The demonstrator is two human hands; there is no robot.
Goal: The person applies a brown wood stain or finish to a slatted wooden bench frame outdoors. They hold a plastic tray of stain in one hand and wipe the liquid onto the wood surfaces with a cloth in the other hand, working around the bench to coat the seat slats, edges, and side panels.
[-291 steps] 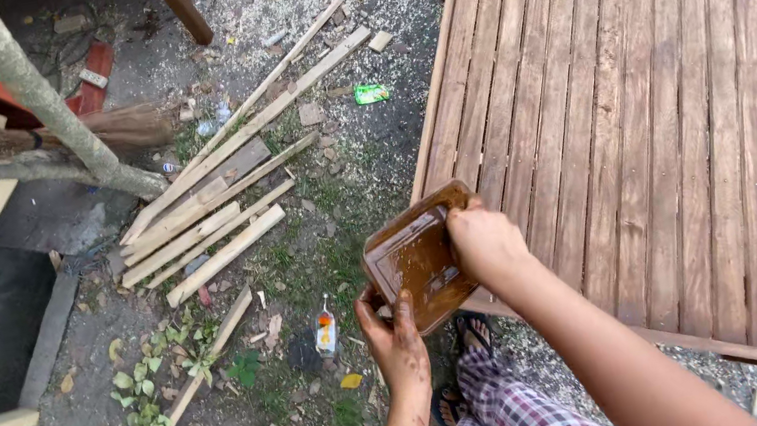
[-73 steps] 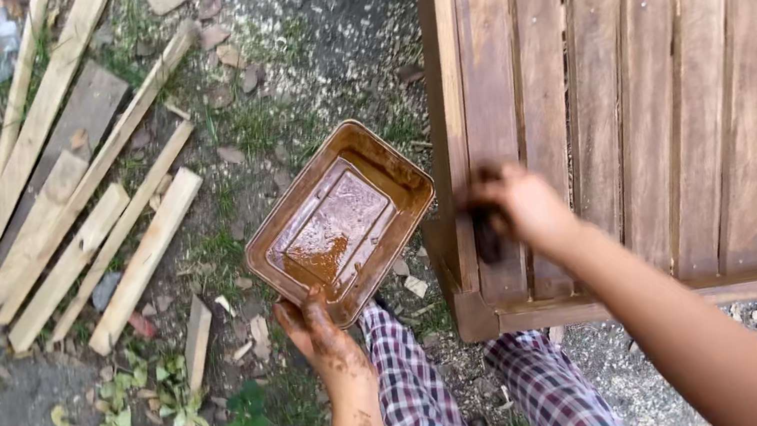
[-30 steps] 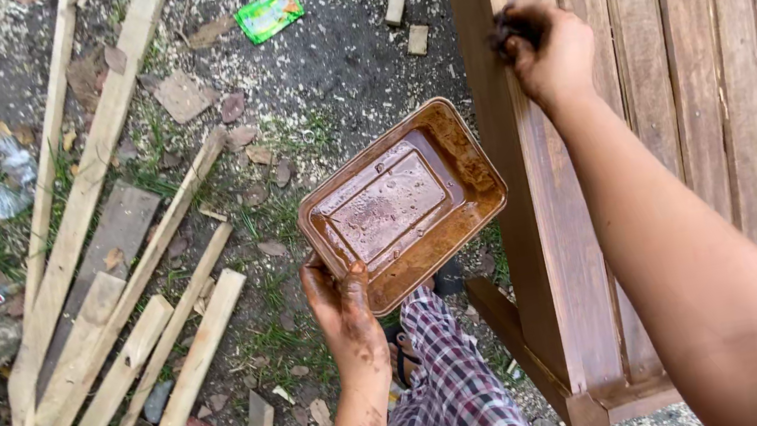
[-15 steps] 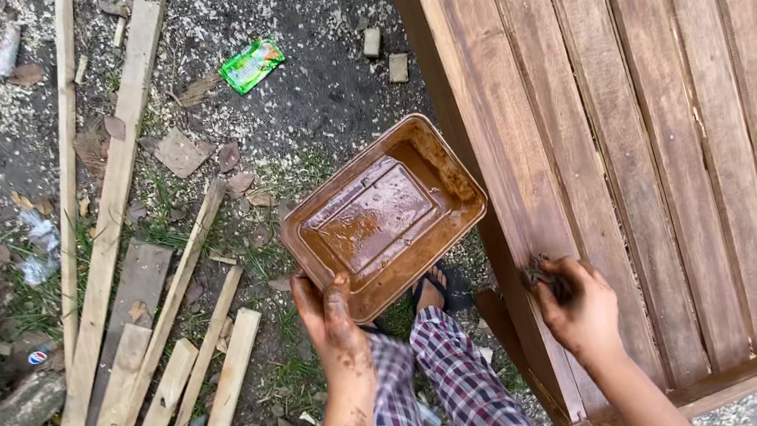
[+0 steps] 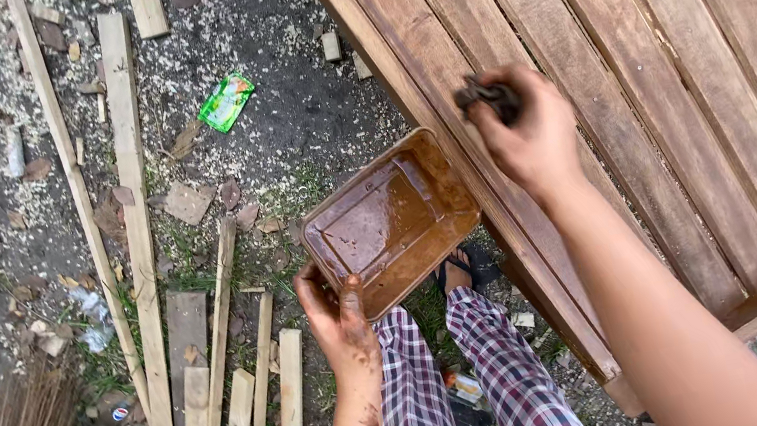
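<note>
Staining is under way: the right hand (image 5: pixel 533 133) pinches a dark stain-soaked rag (image 5: pixel 487 94) against the slatted wooden panel (image 5: pixel 681 74), the left hand (image 5: pixel 339 315) grips the stain-smeared rectangular tray (image 5: pixel 390 221) just beside it, so reloading likely means dipping there.

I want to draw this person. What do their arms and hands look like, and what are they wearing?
Both arms are bare, with no sleeves, gloves, watch or rings showing. The left hand is smeared with dark brown stain on its fingers, with more blotches down the forearm. The right hand looks cleaner from this side. Below are checked trousers in purple, white and black, and a dark sandal.
</note>
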